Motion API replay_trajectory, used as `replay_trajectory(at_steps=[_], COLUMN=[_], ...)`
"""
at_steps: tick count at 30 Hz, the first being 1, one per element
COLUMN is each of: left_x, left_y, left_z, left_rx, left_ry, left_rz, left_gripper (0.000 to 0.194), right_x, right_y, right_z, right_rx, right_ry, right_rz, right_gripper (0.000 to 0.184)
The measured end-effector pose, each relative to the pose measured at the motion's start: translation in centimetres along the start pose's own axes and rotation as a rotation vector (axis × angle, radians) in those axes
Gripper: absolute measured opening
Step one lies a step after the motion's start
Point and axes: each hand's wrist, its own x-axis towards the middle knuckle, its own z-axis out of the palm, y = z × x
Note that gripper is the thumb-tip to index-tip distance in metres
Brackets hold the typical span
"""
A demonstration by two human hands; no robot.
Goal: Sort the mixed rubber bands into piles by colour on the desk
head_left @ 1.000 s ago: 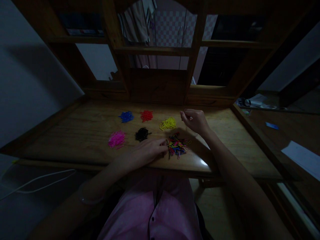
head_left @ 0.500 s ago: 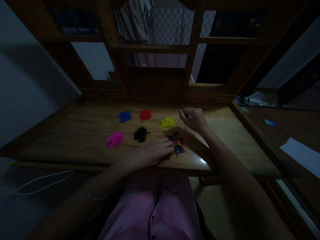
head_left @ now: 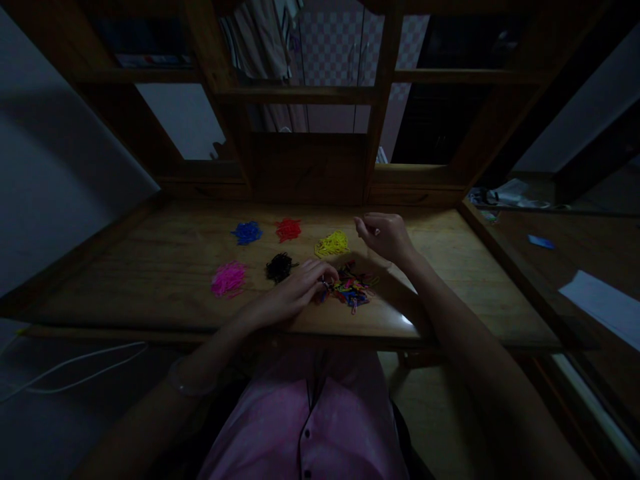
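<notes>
On the wooden desk (head_left: 165, 267) lie small sorted heaps of paper clips: blue (head_left: 247, 232), red (head_left: 289, 229), yellow (head_left: 331, 244), pink (head_left: 229, 278) and black (head_left: 279, 267). A mixed-colour heap (head_left: 353, 288) lies nearer me. My left hand (head_left: 295, 293) rests at the mixed heap's left edge, its fingertips pinched on a small clip whose colour I cannot make out. My right hand (head_left: 384, 236) hovers above the desk just right of the yellow heap, its fingers curled in a loose pinch; what it holds is too small to name.
A wooden shelf unit (head_left: 310, 167) rises at the back of the desk. A second wooden surface on the right carries a white sheet (head_left: 600, 307), a small blue item (head_left: 541, 241) and clutter (head_left: 505, 197). A white cable (head_left: 70, 370) runs along the floor at the left.
My left hand slid into the mixed heap, then drew back to the left and rose a little with its fingertips pinched. My right hand stayed almost still.
</notes>
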Motion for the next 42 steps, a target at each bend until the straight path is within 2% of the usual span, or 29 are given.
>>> replay_trajectory(at_steps=[4,9,12,15,19,21,25,33,39,42], left_x=[0.4,1.0,1.1,1.2,1.3,1.3,1.2,1.3,1.4,1.3], left_y=[-0.8,-1.4,-1.0,-0.4,-0.2,-0.3,-0.4,-0.4,-0.3,-0.1], left_z=[-0.1,0.3,0.4,0.5,0.9,1.1,1.2,1.4,1.6,1.6], left_rx=[-0.325,-1.039,-1.382,-1.556,-1.615,-1.621,-1.605,-1.611,-1.571,-1.54], left_ry=[0.117,0.385,0.432,0.431,0.463,0.462,0.42,0.406,0.43,0.443], left_rz=[-0.123,-0.293,-0.316,-0.326,-0.322,-0.295,-0.274,-0.302,-0.287,-0.33], left_gripper=[0.026,0.016,0.017,0.021,0.022,0.022,0.022,0.021,0.017,0.016], right_x=[0.0,0.0,0.1,0.2,0.2,0.1,0.1,0.1,0.1,0.0], right_y=[0.0,-0.3,-1.0,-2.2,-3.7,-4.2,-4.6,-4.9,-5.1,-5.0], right_z=[0.0,-0.1,-0.5,-0.8,-0.3,0.1,0.6,-0.1,-0.2,0.2], right_rx=[0.009,0.092,0.248,0.469,0.782,0.878,0.959,1.094,1.089,1.076], right_ry=[-0.009,-0.007,-0.04,-0.174,-0.445,-0.511,-0.507,-0.587,-0.591,-0.586], right_rz=[0.004,0.035,0.078,0.121,0.187,0.214,0.241,0.322,0.317,0.309], right_gripper=[0.045,0.046,0.046,0.041,0.031,0.031,0.03,0.03,0.03,0.032])
